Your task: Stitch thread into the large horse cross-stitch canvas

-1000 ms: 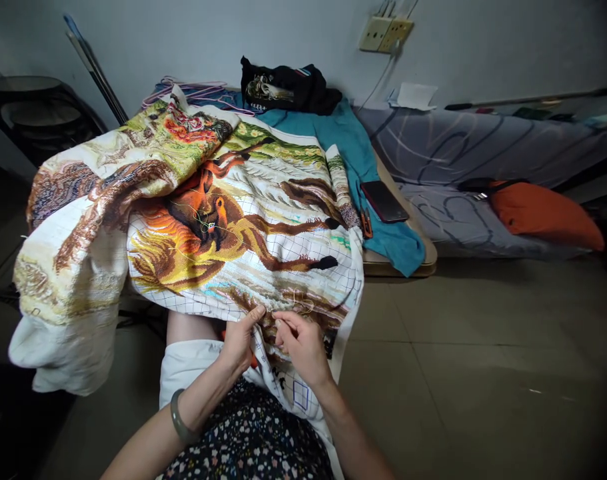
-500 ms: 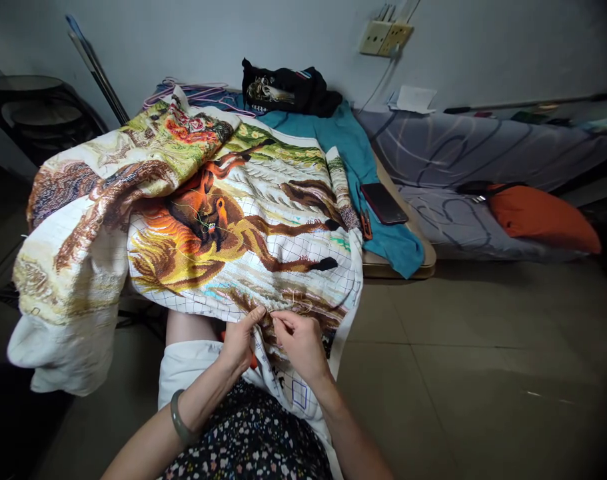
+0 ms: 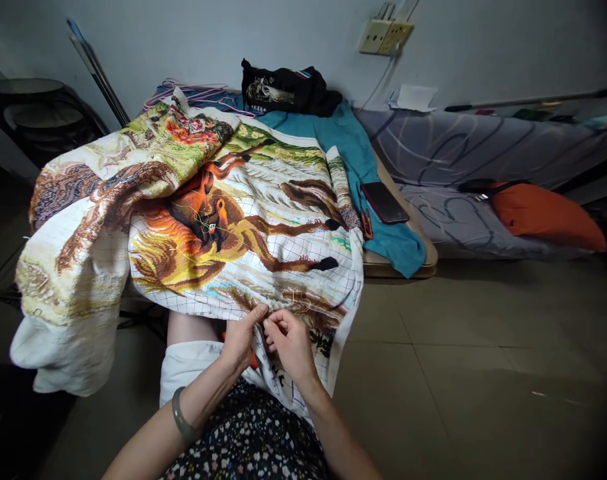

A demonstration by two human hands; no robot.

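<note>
We see a large embroidery cloth (image 3: 223, 220), gridded and thickly stitched in orange, brown and green, draped in soft folds over our lap and the low tabletop (image 3: 403, 263). At its near edge our left hand (image 3: 240, 340) pinches the fabric, its fingers closed on the cloth. Our right hand (image 3: 288, 343) sits just beside it, fingertips pressed together on the stitching; whether they grip a needle we cannot tell. Beyond lie a teal towel (image 3: 353, 143), a dark phone (image 3: 384, 202) and an orange pillow (image 3: 546, 215).
</note>
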